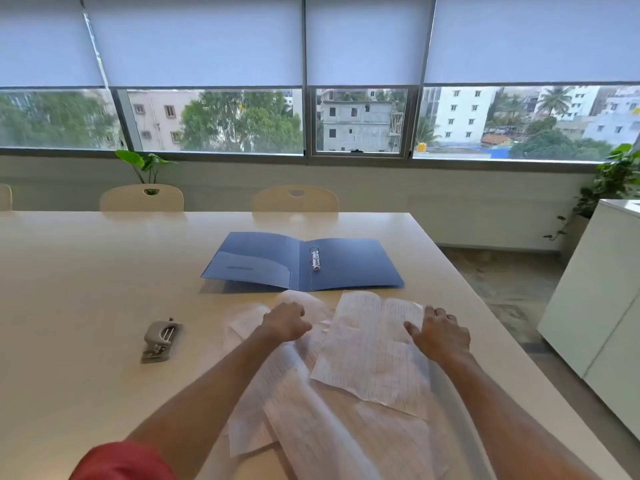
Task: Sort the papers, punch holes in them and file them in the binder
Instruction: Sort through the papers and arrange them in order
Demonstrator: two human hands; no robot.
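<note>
- While both arms reach forward over the table (86,271), the left hand (285,322) rests on the loose papers (346,427) with its fingers curled down onto them; whether it actually pinches a sheet cannot be told.
- Right hand (440,332) lies flat, fingers relaxed and spread, pressing on the right edge of the top sheet (374,344).
- That top sheet is creased, covered in handwriting, and lies tilted over the rest of the pile between the two hands.
- Papers are spread in an untidy overlapping heap from the near table edge up to just short of the binder (301,261).
- Binder is blue, lying open and flat beyond the papers, its metal rings (315,258) upright near the spine, with nothing filed on them.
- Grey punch (161,341) sits to the left of the papers, well apart from both hands.
- A red sleeve (121,462) shows at the lower left.
- Two pale chairs (294,199) stand at the far side of the table, below the windows (214,119).
</note>
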